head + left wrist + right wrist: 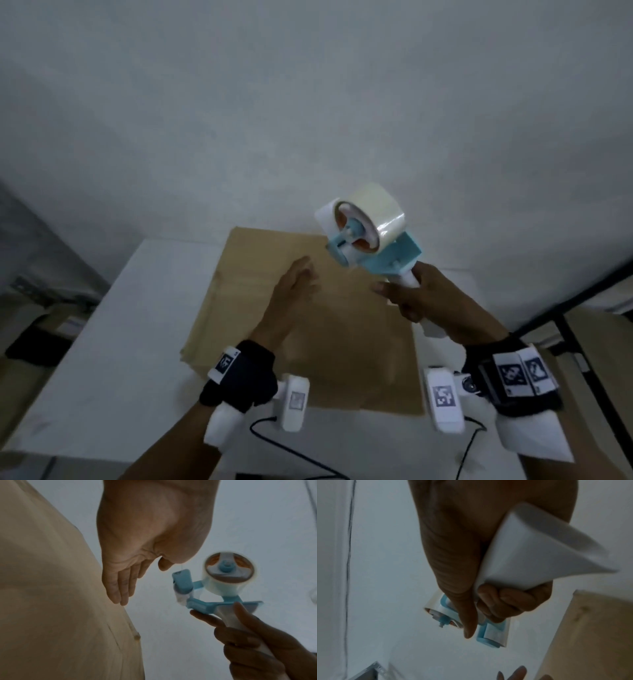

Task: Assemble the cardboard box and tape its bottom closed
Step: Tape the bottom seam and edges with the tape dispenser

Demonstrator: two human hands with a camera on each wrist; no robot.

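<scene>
Cardboard box [308, 318]: flat on the white tabletop [137, 325], under the left fingers.
Left hand [291, 291]: fingers straight, held together, against the cardboard.
Right hand [421, 294]: fingers wrapped round the tape dispenser [363, 236] handle, raised right of the left fingers.

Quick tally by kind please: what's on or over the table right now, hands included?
Cardboard box, lying on the white table: 1
Tape dispenser, held in the right hand: 1
Tape roll on the dispenser: 1
Hands, with the left hand on the cardboard: 2
Total: 5
</scene>
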